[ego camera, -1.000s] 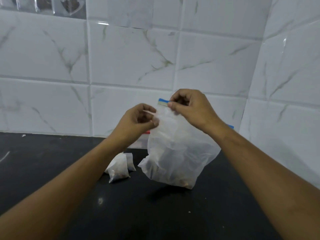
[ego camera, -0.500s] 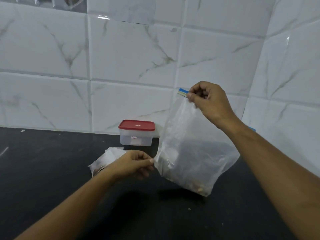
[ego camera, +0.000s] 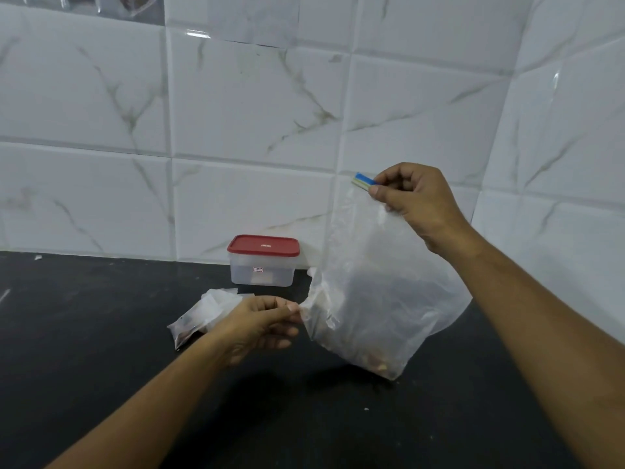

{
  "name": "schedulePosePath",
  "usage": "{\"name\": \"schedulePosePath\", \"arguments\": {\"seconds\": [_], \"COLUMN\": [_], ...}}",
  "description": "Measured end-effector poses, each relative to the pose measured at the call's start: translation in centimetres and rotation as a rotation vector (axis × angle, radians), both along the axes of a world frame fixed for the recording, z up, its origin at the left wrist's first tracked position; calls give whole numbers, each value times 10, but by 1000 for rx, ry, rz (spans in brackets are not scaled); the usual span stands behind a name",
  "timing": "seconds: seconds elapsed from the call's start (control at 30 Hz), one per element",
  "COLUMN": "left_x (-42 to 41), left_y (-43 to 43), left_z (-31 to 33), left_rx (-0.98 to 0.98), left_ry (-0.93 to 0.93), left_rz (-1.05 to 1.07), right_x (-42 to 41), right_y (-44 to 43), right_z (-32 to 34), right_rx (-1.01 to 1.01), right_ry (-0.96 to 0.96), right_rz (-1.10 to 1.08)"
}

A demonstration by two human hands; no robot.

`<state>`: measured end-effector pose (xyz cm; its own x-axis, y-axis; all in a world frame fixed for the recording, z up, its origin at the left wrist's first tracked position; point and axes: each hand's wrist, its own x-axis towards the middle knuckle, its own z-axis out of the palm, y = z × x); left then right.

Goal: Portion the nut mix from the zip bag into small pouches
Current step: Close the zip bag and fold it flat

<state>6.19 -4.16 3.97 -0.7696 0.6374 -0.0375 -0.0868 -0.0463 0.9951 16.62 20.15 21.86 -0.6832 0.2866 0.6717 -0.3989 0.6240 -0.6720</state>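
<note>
The clear zip bag [ego camera: 378, 299] hangs just above the black counter, with a little nut mix gathered in its lowest corner. My right hand [ego camera: 412, 201] pinches its blue zip strip at the top. My left hand [ego camera: 263, 323] pinches the bag's lower left corner between thumb and fingers. Small filled pouches [ego camera: 203, 316] lie on the counter just left of my left hand, partly hidden behind it.
A clear plastic box with a red lid [ego camera: 263, 260] stands against the tiled wall behind the pouches. The black counter [ego camera: 101, 333] stretches left and toward me. White marble tiles form a corner at the right.
My left hand let go of the bag's top, dropped down and took the bag's lower left corner. My right hand shifted right with the bag, uncovering the red-lidded box.
</note>
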Motion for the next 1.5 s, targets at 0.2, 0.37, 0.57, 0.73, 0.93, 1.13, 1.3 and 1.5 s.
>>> {"name": "schedulePosePath", "arguments": {"seconds": [0.2, 0.37, 0.57, 0.73, 0.93, 1.13, 1.3, 1.5], "left_x": [0, -7, -9, 7, 19, 6, 9, 12], "left_y": [3, -5, -4, 8, 24, 6, 2, 1], "left_z": [-1, -1, 6, 49, 109, 113, 120, 129], "left_rx": [-20, 4, -261, 19, 304, 333, 315, 390], "left_ry": [39, 170, 551, 633, 564, 466, 476, 470], "left_rz": [37, 167, 302, 219, 246, 315, 284, 283], "right_x": [1, 3, 0, -5, -4, 16, 24, 20], "right_y": [1, 21, 14, -16, -34, -4, -4, -10], "right_z": [2, 8, 7, 4, 11, 15, 11, 9], "right_rx": [-30, 48, 122, 205, 310, 353, 345, 368], "right_ry": [-23, 55, 47, -25, -214, -386, -493, -305], "right_rz": [19, -73, -45, 104, 207, 168, 210, 102]}}
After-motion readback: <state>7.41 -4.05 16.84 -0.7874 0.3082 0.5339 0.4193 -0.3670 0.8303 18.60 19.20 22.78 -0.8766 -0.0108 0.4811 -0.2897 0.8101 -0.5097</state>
